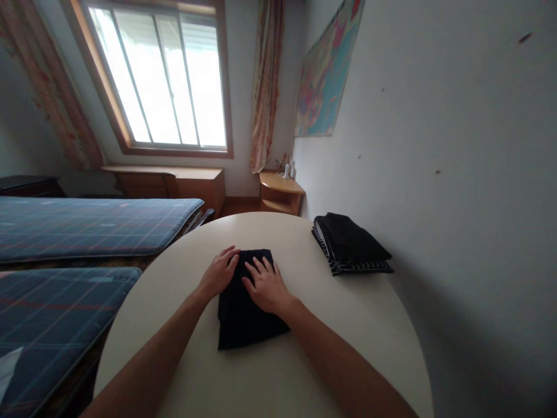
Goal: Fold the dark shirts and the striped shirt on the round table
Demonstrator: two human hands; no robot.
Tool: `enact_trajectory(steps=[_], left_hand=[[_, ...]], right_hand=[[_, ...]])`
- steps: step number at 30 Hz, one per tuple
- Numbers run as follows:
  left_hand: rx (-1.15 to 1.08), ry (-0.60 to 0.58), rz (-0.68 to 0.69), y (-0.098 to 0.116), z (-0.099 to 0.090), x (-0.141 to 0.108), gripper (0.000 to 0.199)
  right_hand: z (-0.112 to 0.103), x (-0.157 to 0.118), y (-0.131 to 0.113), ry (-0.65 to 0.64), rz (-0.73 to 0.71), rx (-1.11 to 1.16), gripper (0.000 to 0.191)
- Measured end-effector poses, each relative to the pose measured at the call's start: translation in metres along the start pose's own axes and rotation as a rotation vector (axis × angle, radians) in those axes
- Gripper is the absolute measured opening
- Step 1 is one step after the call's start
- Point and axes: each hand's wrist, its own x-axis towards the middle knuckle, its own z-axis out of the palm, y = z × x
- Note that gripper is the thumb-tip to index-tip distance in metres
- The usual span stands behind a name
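A dark folded cloth (248, 319) lies flat on the round cream table (183, 371), its lower edge wider than its top. My left hand (220, 273) rests at the cloth's upper left edge, fingers pointing to the top corner, not wrapped round anything. Across the cloth's upper right part lies my right hand (267, 285), palm down with the fingers spread. Farther back on the right, a stack of folded black clothes (352, 241) sits on the table, with striped layers showing at its sides.
Two plaid mattresses (87, 226) are to the left of the table. A white wall (456, 232) rises close on the right. Beyond the table are a small wooden corner shelf (282, 183) and a low wooden desk (200, 183) beneath the window.
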Motion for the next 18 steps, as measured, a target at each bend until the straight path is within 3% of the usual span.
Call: enact_trajectory(steps=[3, 6, 10, 14, 18], left_hand=[[0.085, -0.113, 0.034, 0.005, 0.016, -0.009, 0.048], [0.126, -0.187, 0.041, 0.008, 0.027, -0.016, 0.05], [0.087, -0.212, -0.025, 0.025, 0.032, -0.022, 0.055], [0.092, -0.215, 0.071, 0.056, 0.035, -0.034, 0.057], [0.134, -0.377, 0.178, 0.081, 0.042, -0.048, 0.061]], right_hand=[[0.014, -0.003, 0.016, -0.054, -0.003, -0.009, 0.059], [0.016, -0.006, 0.024, -0.061, -0.012, -0.016, 0.06], [0.002, -0.012, 0.043, -0.09, -0.028, -0.03, 0.059], [-0.016, -0.022, 0.076, -0.117, -0.01, -0.049, 0.057], [-0.029, -0.035, 0.104, -0.096, 0.055, -0.038, 0.056]])
